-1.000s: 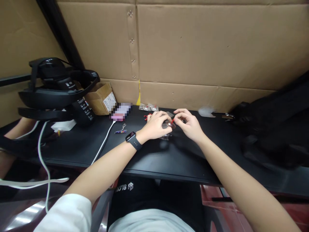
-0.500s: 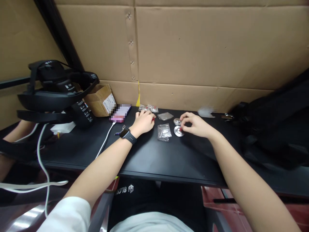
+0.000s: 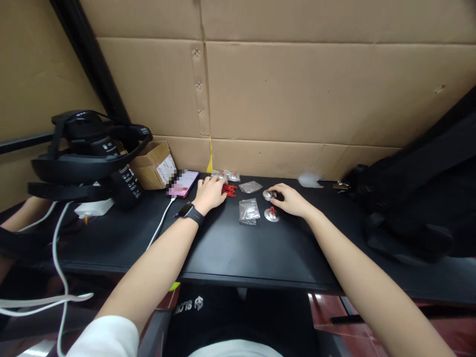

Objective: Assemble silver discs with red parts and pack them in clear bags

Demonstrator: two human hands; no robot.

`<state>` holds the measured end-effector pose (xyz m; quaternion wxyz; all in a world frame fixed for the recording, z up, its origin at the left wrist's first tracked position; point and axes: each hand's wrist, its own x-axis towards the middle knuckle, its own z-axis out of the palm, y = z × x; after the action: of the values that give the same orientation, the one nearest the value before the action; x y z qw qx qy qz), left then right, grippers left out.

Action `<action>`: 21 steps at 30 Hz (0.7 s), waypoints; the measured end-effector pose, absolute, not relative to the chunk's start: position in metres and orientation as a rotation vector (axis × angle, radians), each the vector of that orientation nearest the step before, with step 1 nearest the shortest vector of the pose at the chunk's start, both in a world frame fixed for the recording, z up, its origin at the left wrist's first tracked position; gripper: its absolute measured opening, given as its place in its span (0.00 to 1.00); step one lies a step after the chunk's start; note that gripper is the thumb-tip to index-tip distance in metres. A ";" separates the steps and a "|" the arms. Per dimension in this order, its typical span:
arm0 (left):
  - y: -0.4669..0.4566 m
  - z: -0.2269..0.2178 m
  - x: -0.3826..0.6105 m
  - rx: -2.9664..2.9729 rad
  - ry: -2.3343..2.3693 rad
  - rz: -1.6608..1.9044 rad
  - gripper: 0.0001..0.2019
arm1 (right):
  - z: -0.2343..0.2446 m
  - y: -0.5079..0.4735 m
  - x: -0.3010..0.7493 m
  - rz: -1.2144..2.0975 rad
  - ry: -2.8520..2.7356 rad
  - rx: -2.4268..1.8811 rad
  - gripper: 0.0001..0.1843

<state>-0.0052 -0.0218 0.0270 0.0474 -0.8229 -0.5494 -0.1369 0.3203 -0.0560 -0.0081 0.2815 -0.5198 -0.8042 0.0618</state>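
In the head view, the right hand has its fingers pinched on the back disc, on the counter. The front disc sits just below those fingers, toward the near edge. It is round, with no long side. The right hand is closer to it. The left hand rests by the red bits; I cannot tell if its fingers grip any.

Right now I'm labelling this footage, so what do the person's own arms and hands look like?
The left hand and right hand are ungloved. The left arm wears a dark watch on a dark strap and, higher up, a white sleeve. The right arm shows no sleeve.
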 end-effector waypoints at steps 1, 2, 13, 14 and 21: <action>-0.022 0.032 -0.010 -2.440 -1.781 -0.406 0.25 | -0.011 -0.054 0.321 0.161 -2.163 -1.400 0.16; -0.022 0.037 -0.016 -2.343 -1.921 -0.400 0.31 | -0.013 -0.053 0.321 0.155 -2.167 -1.409 0.17; -0.010 0.060 -0.078 -1.882 -2.707 -0.318 0.48 | -0.018 -0.051 0.322 0.158 -2.144 -1.451 0.23; -0.010 0.061 -0.080 -1.864 -2.723 -0.303 0.50 | -0.018 -0.052 0.322 0.162 -2.137 -1.448 0.25; -0.021 0.064 -0.073 -1.837 -2.567 -0.252 0.47 | -0.015 -0.053 0.318 0.169 -2.155 -1.463 0.24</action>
<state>-0.0733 -0.0213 0.0639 -0.0125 -0.5800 -0.8106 -0.0797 0.3181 -0.0534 -0.0150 0.2625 -0.5409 -0.7966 0.0624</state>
